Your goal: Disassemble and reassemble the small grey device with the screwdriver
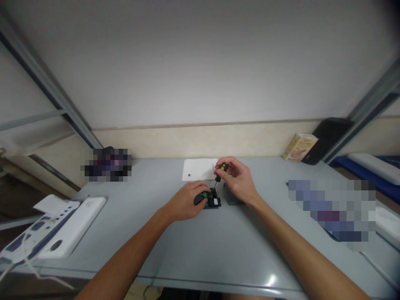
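My left hand (187, 201) is closed around the left side of a small black electronic device (214, 203) lying on the table. The device is opened up, with a green circuit board and a pale label showing. In my right hand (240, 178) is a screwdriver (223, 168) with a black and yellow handle, gripped between thumb and fingers. Its thin shaft slants down to the device, and the tip is at or close to the board; contact is too small to make out. Partly under my right hand lies a dark grey casing piece (233, 197).
Behind the hands, a white paper sheet (200, 170) carries tiny dark pieces (189, 175). White power strips (76, 227) with cables lie at left. A yellow box (300, 148) and black case (329, 139) stand back right. Blurred items (108, 164) sit back left, others (331, 212) right.
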Available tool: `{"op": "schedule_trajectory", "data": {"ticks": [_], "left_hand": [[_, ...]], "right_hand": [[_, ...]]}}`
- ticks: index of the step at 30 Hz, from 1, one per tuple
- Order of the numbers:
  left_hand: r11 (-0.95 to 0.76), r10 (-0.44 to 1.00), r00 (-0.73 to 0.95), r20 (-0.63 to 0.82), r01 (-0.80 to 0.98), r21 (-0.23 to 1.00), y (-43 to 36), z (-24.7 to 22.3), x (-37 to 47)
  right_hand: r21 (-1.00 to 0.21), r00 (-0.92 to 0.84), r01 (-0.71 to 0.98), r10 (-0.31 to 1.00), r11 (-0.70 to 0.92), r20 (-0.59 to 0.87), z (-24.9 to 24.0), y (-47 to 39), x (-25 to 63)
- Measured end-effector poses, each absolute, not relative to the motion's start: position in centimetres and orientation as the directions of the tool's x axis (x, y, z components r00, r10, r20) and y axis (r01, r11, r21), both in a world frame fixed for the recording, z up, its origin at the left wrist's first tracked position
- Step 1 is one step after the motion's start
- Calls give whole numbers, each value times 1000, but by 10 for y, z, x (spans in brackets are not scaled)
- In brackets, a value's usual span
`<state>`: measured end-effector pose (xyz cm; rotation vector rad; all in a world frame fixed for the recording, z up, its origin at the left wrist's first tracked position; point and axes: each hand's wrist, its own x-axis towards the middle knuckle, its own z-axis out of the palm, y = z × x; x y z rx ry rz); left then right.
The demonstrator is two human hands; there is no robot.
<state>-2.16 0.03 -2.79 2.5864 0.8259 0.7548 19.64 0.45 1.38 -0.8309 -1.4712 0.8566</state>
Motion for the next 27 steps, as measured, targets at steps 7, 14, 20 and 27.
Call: {"op": "schedule_trajectory", "data": {"ticks": [7,14,20,27], "left_hand": [[-779,607,707,363,440,447,0,-27,-22],[-779,604,709,363,432,455,0,-27,-22],[-767,622,677,393,426,480,0,-28,-20],[-713,687,579,439,423,559,3,-37,-15]], "right_hand": [[-884,-74,6,882,467,465,16,4,196],[-879,-79,1,876,477,475,14,5,197],[-870,-46,-34,868,492,494,13,7,198],[-868,14,-155,879,473,477,17,9,200]]}}
